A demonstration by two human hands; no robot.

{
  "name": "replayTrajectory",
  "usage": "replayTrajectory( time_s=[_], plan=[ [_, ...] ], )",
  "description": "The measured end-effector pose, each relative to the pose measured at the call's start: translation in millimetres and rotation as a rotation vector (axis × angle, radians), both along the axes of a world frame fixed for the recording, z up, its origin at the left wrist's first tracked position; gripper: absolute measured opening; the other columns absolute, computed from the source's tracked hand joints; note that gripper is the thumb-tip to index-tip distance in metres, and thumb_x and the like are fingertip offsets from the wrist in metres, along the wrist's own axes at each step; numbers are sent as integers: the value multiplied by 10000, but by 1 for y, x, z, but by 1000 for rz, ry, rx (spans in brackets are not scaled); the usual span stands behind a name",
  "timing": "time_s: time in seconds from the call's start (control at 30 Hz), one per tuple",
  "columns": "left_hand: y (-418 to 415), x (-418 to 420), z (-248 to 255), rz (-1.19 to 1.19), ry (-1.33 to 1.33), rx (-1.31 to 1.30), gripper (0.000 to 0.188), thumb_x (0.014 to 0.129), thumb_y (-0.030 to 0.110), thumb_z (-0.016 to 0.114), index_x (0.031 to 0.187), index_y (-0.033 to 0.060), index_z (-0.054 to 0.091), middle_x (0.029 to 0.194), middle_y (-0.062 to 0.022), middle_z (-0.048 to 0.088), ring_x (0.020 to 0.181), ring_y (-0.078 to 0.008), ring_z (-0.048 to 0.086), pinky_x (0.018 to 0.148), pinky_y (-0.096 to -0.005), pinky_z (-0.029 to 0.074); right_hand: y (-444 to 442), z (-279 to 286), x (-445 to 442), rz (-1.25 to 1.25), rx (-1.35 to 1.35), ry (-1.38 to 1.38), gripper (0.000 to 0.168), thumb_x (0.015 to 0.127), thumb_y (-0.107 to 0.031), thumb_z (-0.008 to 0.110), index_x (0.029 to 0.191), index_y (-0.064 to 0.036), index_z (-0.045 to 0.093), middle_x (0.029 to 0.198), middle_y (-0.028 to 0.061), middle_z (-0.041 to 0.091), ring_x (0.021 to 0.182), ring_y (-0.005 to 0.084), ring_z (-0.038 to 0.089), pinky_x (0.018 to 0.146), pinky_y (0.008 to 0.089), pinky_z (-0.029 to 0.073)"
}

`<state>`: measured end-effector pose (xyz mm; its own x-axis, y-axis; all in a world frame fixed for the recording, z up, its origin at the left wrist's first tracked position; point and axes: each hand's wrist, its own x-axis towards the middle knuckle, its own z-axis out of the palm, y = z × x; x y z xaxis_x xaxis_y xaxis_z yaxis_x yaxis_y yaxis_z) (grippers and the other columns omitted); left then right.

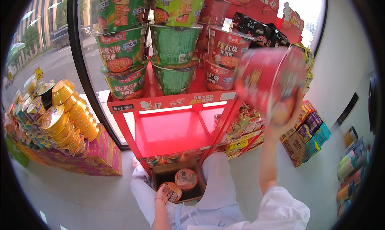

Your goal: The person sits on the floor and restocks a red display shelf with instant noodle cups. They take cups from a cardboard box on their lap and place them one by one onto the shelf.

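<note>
My right hand [284, 121] is raised at the right with a large red instant-noodle bucket [255, 76] in its grasp. The bucket is tilted and blurred by motion, in front of the display rack's right end. Low in the view, my left hand [163, 193] touches the lid of an orange-topped noodle tub [174, 192] inside an open cardboard box [192, 199]; I cannot tell whether it grips the tub. Another tub [186, 179] lies beside that one in the box, which stands between my legs.
A red display rack [174, 133] stands before me. Its top shelf bears stacked green noodle buckets [174, 43], red buckets [221, 75] and black packets [252, 28]. Yellow tubs [75, 109] pile on pink cartons [105, 152] at left by the window. Snack boxes [309, 133] and tumblers [349, 170] line the right.
</note>
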<state>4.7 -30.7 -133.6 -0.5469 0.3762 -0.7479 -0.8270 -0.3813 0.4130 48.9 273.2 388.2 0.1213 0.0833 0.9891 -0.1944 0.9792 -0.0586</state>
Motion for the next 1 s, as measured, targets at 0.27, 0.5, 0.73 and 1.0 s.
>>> replayTrajectory(
  time_s=[0.27,0.5,0.73,1.0],
  plan=[
    [-2,4,7,65,-7,-12,250,793,257,549,963,77,513,925,-64,588,846,-209,569,712,-352,451,51,146,-81,351,-168,-113,683,601,-232,785,1167,-6,476,1136,119,515,1002,174,517,865,283,405],
    [-2,3,4,60,-9,-19,245,794,232,533,964,60,503,924,-74,592,844,-222,584,690,-353,469,87,199,-128,536,-527,-780,616,637,-450,721,1068,-54,529,839,7,517,727,82,494,649,219,371],
    [-2,-1,-19,11,-6,-113,248,774,208,540,966,50,530,927,-79,586,855,-232,571,697,-381,474,66,208,-147,363,-361,-980,623,680,-538,640,1129,-127,506,886,-11,515,820,91,486,771,275,381],
    [17,-3,-46,-91,111,-403,299,719,142,585,998,37,567,872,-77,606,778,-209,583,630,-376,472,55,166,-124,-24,271,-53,658,641,-367,753,1098,11,466,1129,147,451,1076,255,437,920,345,345]
  ],
)
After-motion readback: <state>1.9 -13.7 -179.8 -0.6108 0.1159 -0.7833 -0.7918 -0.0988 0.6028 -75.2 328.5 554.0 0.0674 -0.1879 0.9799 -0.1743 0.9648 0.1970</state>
